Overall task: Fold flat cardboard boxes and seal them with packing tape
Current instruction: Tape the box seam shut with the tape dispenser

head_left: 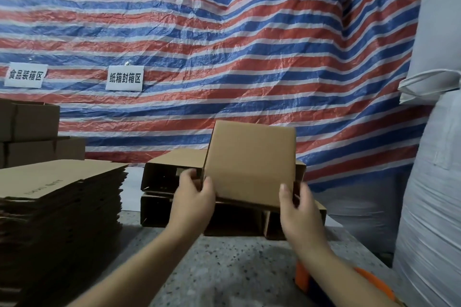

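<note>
Brown cardboard box (249, 164) is tilting up as I am gripping its lower corners, left hand (193, 197) and right hand (298, 204) fingers curled round it; its inside is hidden from me.

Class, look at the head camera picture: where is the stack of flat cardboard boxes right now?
The stack of flat cardboard boxes sits at the lower left of the head view, left of the left hand, below the assembled boxes.

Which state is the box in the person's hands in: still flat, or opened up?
Opened up. The box shows a broad panel and a side wall, gripped by the left hand and right hand.
</note>
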### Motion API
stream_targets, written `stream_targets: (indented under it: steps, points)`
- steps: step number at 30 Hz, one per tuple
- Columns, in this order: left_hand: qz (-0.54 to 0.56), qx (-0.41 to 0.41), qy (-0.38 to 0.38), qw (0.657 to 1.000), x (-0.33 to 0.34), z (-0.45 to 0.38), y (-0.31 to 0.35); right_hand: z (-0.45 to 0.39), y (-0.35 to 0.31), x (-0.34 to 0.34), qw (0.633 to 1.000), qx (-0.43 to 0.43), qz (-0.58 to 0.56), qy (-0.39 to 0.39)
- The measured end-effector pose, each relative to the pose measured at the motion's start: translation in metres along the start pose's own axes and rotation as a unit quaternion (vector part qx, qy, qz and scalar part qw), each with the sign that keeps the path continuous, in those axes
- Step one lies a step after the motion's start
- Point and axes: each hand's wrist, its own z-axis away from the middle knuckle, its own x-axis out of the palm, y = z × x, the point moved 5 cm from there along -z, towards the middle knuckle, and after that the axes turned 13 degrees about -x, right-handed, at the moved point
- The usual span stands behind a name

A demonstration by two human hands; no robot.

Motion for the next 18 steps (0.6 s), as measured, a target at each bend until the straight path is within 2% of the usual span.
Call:
stream_targets:
  steps: [3,6,9,12,18]
  points:
    - [-0.014,0.013,0.002,1.0,0.016,-0.035,0.024,-0.049,0.008,0.011,0.999,0.039,0.0,-0.012]
    - [-0.102,0.058,0.021,0.993,0.032,-0.073,0.028,-0.089,0.028,0.032,0.992,0.117,0.034,-0.032]
    - [-0.23,0.086,0.053,0.968,0.045,-0.11,0.02,-0.116,0.056,0.052,0.982,0.162,0.086,-0.032]
    - [-0.338,0.104,0.098,0.93,0.054,-0.14,0.01,-0.129,0.084,0.071,0.973,0.217,0.074,-0.038]
    - [-0.417,0.131,0.116,0.892,0.068,-0.176,-0.006,-0.15,0.12,0.096,0.97,0.236,0.048,-0.042]
